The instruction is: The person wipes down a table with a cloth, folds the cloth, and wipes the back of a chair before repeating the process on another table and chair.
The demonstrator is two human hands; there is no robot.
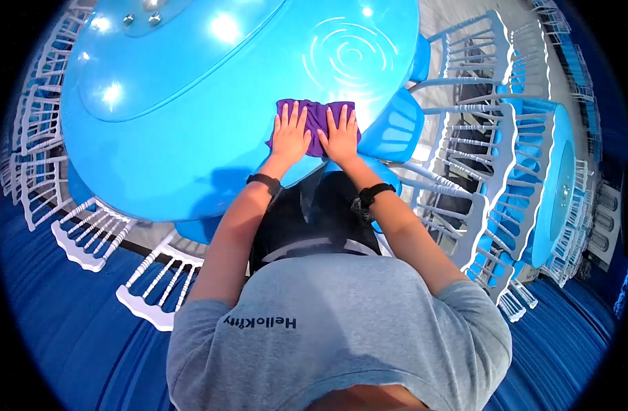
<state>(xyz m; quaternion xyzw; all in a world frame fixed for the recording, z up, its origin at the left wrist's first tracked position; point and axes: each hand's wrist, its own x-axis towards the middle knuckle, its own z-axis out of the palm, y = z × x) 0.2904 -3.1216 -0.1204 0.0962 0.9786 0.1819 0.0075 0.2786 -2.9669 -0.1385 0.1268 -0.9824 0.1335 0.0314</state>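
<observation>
A purple cloth (pixel 316 123) lies bunched on the glossy blue round table (pixel 190 154), close to its near edge. Flat on the cloth's left part rests my left hand (pixel 291 133), fingers stretched out and pointing away from me. My right hand (pixel 339 133) presses on the cloth's right part, its fingers also extended and slightly spread. The two hands sit side by side with a narrow strip of purple between them. Each wrist wears a dark band. What lies beneath the cloth is hidden.
White spindle-back chairs (pixel 495 147) crowd the right side, and more chairs (pixel 149 291) stand at the lower left. Another blue table (pixel 562 185) is at the far right. A raised round centre (pixel 156 61) with shiny metal fittings tops the table before me.
</observation>
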